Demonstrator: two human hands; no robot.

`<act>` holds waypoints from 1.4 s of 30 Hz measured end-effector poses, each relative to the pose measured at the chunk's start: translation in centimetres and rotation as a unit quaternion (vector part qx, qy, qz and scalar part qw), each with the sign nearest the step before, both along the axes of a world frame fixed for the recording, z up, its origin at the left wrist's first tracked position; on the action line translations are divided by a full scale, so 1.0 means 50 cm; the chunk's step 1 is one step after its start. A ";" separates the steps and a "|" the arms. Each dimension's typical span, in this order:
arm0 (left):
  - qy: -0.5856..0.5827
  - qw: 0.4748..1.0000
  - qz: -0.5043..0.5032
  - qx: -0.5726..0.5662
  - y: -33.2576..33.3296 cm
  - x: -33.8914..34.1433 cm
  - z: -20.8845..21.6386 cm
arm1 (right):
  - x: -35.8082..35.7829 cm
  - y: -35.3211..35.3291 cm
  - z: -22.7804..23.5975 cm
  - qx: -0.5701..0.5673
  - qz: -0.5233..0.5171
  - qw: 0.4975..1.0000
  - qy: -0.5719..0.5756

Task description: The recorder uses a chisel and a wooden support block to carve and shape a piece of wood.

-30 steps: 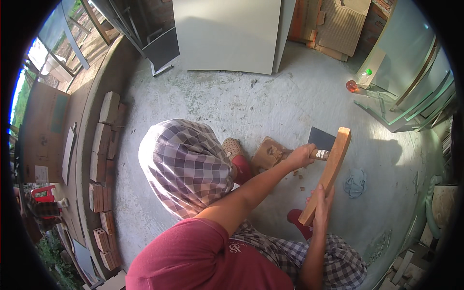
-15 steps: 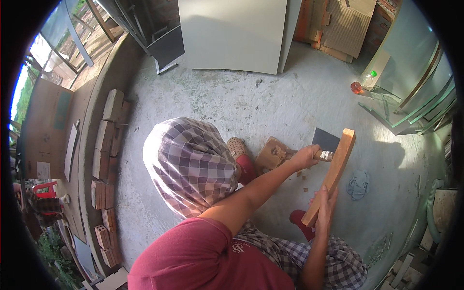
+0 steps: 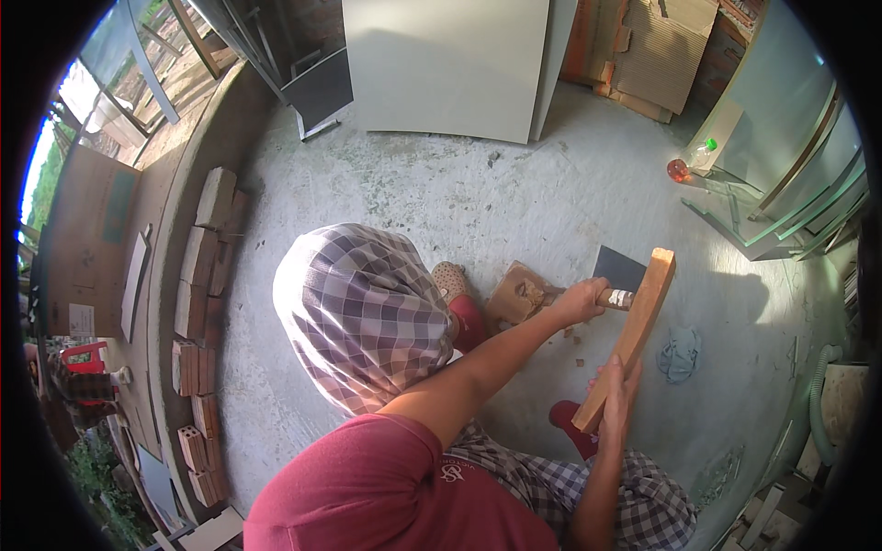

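Observation:
My left hand (image 3: 582,299) is closed around a short rod-like handle (image 3: 617,297) with a whitish band near its end. The other end of this tool points toward a brown block (image 3: 521,294) on the floor by my foot; its tip is hard to make out. My right hand (image 3: 616,393) grips the lower part of a square wooden bar (image 3: 643,317), held tilted with its upper end away from me. The bar's side is beside the handle's end; I cannot tell whether they touch. Small brown chips (image 3: 579,362) lie below my left wrist.
A dark flat sheet (image 3: 619,267) and a crumpled bluish cloth (image 3: 680,354) lie close by. Bricks (image 3: 196,308) line the left ledge. A pale panel (image 3: 441,69) stands at the back. Glass sheets (image 3: 781,211) lean at the right, near a green-capped bottle (image 3: 706,147).

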State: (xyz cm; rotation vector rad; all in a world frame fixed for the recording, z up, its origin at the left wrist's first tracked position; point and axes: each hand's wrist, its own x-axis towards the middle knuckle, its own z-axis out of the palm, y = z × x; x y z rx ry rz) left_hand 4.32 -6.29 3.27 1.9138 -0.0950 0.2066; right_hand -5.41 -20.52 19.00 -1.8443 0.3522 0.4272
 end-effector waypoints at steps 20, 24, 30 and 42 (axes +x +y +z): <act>0.014 1.000 0.000 -0.001 0.004 0.000 0.004 | 0.002 -0.004 -0.009 0.010 0.001 1.000 -0.010; 0.036 0.999 -0.011 -0.011 0.008 0.000 0.013 | 0.004 0.004 0.007 -0.002 0.009 1.000 0.006; 0.027 1.000 0.000 -0.011 0.008 -0.004 0.008 | -0.002 0.002 -0.005 0.009 -0.001 1.000 -0.006; 0.034 0.999 0.026 -0.020 0.007 0.000 0.001 | 0.006 0.024 0.021 0.021 0.007 1.000 0.013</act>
